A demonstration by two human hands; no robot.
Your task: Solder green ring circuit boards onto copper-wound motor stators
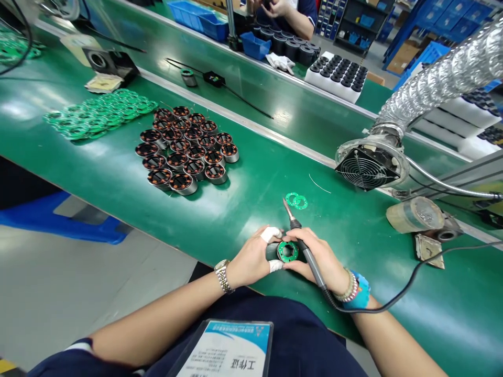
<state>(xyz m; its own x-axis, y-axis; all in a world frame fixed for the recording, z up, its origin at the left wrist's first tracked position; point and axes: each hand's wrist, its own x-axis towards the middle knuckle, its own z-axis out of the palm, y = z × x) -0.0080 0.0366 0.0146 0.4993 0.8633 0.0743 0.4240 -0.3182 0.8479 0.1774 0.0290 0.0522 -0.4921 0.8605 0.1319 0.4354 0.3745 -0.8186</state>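
A round stator topped with a green ring board [288,252] stands near the bench's front edge. My left hand [257,254], with white tape on its fingertips, is curved against its left side. On the other side, my right hand [320,259] has thumb and fingers around the stator. A soldering iron [312,262] lies across that hand, its tip pointing up and away. Two loose green rings [296,200] overlap just beyond the tip. Several copper-wound stators [188,149] are grouped at the centre left, beside a pile of green rings [100,112].
A fan with a foil duct [365,167] hangs at the right. Below it are a round tub [414,214] and an iron stand [448,233]. The iron's black cable [408,285] crosses my right wrist. Another person's hands [275,8] show across the bench.
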